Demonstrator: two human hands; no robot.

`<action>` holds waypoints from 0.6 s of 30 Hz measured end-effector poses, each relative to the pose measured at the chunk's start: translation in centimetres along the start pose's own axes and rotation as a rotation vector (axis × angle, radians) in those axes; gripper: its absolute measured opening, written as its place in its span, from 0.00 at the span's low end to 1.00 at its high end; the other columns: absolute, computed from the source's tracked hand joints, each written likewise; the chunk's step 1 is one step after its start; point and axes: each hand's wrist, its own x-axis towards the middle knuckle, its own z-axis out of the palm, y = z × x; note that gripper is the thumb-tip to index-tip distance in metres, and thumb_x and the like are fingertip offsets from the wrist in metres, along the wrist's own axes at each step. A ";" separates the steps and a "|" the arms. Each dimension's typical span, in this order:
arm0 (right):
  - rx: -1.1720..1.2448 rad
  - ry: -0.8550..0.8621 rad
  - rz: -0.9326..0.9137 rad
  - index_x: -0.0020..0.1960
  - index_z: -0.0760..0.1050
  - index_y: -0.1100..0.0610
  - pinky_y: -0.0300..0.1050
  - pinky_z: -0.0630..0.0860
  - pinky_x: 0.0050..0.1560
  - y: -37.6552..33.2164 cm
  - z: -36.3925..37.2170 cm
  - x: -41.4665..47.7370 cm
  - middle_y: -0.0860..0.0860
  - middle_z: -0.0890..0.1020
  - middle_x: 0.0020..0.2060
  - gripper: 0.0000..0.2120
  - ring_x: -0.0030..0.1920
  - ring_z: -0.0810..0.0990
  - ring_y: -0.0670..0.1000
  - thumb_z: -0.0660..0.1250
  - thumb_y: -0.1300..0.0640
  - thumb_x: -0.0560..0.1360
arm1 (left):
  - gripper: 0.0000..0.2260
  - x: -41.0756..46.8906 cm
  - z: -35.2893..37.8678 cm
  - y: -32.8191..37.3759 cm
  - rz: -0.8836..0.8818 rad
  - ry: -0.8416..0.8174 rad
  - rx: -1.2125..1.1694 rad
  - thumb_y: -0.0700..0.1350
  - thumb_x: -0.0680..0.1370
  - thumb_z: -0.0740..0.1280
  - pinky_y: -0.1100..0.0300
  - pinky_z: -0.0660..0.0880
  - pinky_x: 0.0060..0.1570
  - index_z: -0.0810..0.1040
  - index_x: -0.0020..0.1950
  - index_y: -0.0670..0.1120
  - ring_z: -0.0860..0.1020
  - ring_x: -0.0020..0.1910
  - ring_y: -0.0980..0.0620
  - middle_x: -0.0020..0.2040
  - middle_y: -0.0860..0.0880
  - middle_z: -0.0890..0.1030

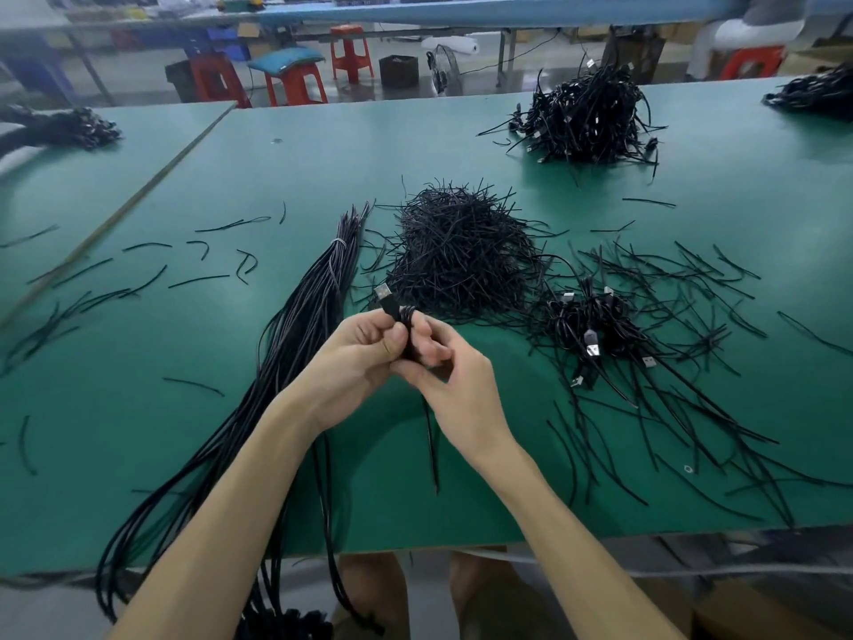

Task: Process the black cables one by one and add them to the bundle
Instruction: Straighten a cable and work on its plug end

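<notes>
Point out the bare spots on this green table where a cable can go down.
Bare table lies left of the tied bundle near the front edge, and at the far middle beyond the tie heap. Right of the heap, loose ties and coiled cables crowd it.

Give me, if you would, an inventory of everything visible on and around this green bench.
tables: two, green, side by side.
coiled cable: one, black with silver plug, held in both hands.
straight cable bundle: one, black, white tie, left of hands, overhanging near edge.
tie heap: one, black, mid-table.
coiled cable pile: one, black, right of hands.
far cable heaps: three, black, along the back.
loose ties: many, black, scattered about.
stools: several, red, floor beyond tables.
left hand: one, grips the coiled cable.
right hand: one, fingers pinch the coiled cable.
</notes>
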 end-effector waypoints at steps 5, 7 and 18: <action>-0.077 0.098 0.020 0.63 0.80 0.48 0.29 0.74 0.46 0.2 -0.1 0.2 0.41 0.84 0.44 0.18 0.43 0.81 0.38 0.74 0.61 0.75 | 0.08 0.4 0.3 -0.9 0.111 0.165 0.236 0.41 0.80 0.65 0.54 0.82 0.49 0.82 0.55 0.40 0.85 0.48 0.42 0.47 0.40 0.86; -0.090 0.082 0.060 0.64 0.80 0.48 0.31 0.73 0.42 0.4 -0.2 0.2 0.42 0.82 0.39 0.17 0.37 0.78 0.38 0.72 0.61 0.77 | 0.07 0.5 0.5 -1.2 0.157 0.252 0.327 0.40 0.79 0.68 0.54 0.82 0.47 0.84 0.53 0.41 0.84 0.46 0.44 0.46 0.41 0.86; -0.115 0.021 0.145 0.45 0.83 0.51 0.33 0.69 0.31 0.7 -0.4 0.1 0.40 0.80 0.29 0.10 0.28 0.74 0.42 0.66 0.61 0.80 | 0.08 0.5 0.2 -1.3 0.133 0.448 0.570 0.47 0.72 0.77 0.62 0.73 0.30 0.83 0.43 0.44 0.78 0.28 0.54 0.32 0.49 0.83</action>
